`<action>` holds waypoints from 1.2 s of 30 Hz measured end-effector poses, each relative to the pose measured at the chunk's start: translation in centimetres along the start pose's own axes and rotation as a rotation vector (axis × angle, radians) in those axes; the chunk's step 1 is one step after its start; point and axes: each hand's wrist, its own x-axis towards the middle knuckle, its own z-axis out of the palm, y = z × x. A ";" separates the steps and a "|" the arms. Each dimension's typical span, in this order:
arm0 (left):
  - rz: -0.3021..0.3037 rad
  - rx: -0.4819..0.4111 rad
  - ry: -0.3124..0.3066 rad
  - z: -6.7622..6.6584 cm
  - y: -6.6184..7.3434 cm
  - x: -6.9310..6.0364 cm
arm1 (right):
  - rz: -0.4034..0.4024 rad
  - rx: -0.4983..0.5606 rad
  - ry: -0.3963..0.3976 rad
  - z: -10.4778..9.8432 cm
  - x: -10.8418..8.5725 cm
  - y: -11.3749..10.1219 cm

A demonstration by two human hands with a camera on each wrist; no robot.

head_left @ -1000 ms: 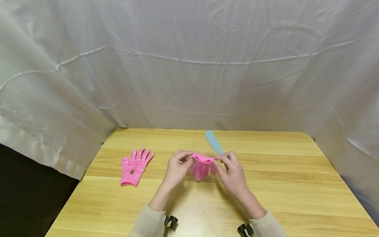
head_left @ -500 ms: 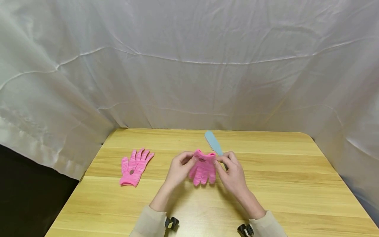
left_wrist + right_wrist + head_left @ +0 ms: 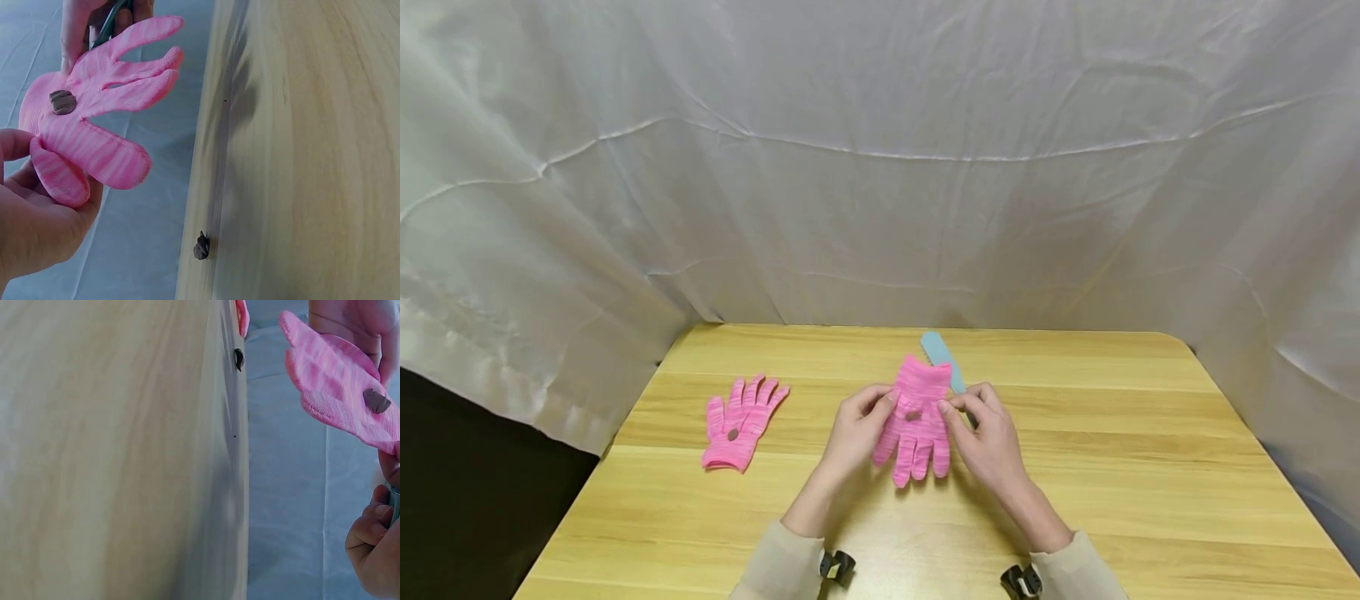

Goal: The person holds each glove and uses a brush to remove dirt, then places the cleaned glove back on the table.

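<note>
Pink glove [image 3: 920, 398] is held above the bench [image 3: 1120, 467], between the hands; long axis near to far, cuff far, digits near. Brown lump [image 3: 63, 102] sits on its facing side. Fingers of the left hand [image 3: 852, 433] pinch its left edge; those of the right hand [image 3: 991, 437] pinch its right edge and curl round the blue brush [image 3: 941, 357], head pointing far and slightly left. Second glove [image 3: 742, 423] lies at left, digits far, tilted right.

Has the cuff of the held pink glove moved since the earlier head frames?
Yes: in the head view, the pink glove's cuff has moved up the picture, closer to the wooden table's far edge.
</note>
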 end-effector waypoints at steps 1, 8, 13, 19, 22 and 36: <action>0.000 0.003 0.000 0.0 0.0 0.0 | 0.005 0.001 0.000 0.0 0.0 0.0; -0.007 0.010 0.001 0.1 -0.1 0.1 | 0.051 0.013 -0.007 0.1 0.0 0.2; -0.032 0.018 -0.023 0.0 -0.1 0.1 | 0.140 0.055 -0.032 0.0 0.1 0.1; -0.022 -0.017 -0.089 0.0 -0.2 0.1 | 0.181 0.071 -0.031 -0.1 0.2 0.1; -0.005 -0.038 -0.118 -0.2 -0.3 0.1 | 0.183 0.064 -0.025 -0.1 0.2 0.2; -0.002 0.065 -0.236 -0.5 -0.2 -0.2 | 0.194 0.063 -0.015 0.0 0.2 0.2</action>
